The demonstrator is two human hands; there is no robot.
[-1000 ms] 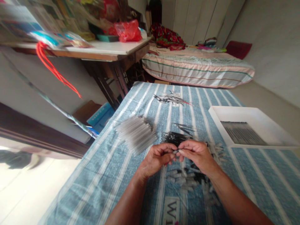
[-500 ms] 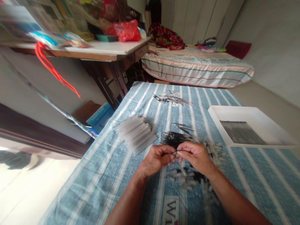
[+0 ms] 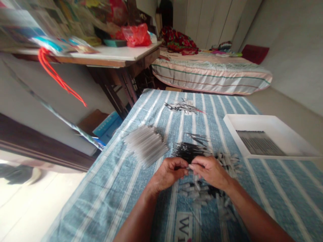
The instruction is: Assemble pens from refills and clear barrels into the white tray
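Observation:
My left hand (image 3: 172, 172) and my right hand (image 3: 211, 170) meet over the middle of the cloth, fingertips pinched together on a small greyish pen part (image 3: 189, 166). Fingers cover most of it, so its exact shape is hidden. Just beyond the fingers lies a pile of thin black pen refills (image 3: 187, 150). Below and right of my hands are scattered short translucent pen caps (image 3: 195, 192), some with black parts. A neat stack of clear pen barrels (image 3: 146, 144) rests left of my hands.
A white tray (image 3: 271, 120) at the right holds a row of pens (image 3: 259, 143). Thin loose pieces (image 3: 183, 106) lie at the far end of the blue striped tablecloth (image 3: 121, 188). A cluttered desk (image 3: 118, 55) stands at left, a bed (image 3: 214, 72) behind.
My right hand's fingers have shifted slightly and curled in more around the small part. My left hand stays nearly in place. The piles look unchanged.

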